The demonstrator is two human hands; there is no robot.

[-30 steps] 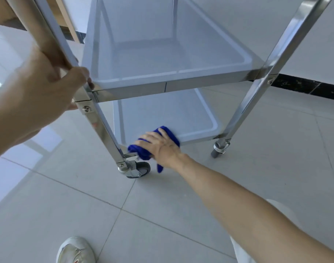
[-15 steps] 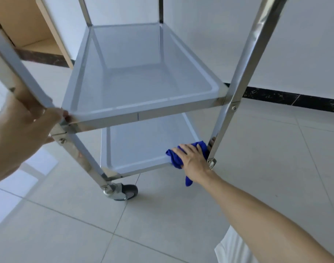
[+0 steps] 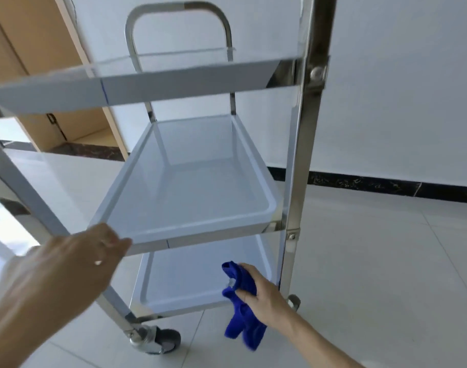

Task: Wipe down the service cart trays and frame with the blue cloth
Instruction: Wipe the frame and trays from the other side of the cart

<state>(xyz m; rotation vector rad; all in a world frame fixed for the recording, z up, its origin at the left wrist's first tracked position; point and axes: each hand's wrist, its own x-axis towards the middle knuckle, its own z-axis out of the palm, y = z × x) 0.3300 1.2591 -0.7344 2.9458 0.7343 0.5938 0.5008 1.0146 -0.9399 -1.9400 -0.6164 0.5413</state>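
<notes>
From the head camera, the right hand (image 3: 264,293) grips the bunched blue cloth (image 3: 243,314) at the near right corner of the cart's bottom tray (image 3: 184,285), part of the cloth hanging below its edge. The left hand (image 3: 75,258), blurred, reaches with loosely spread fingers toward the middle tray (image 3: 189,192) front rim, holding nothing.
</notes>
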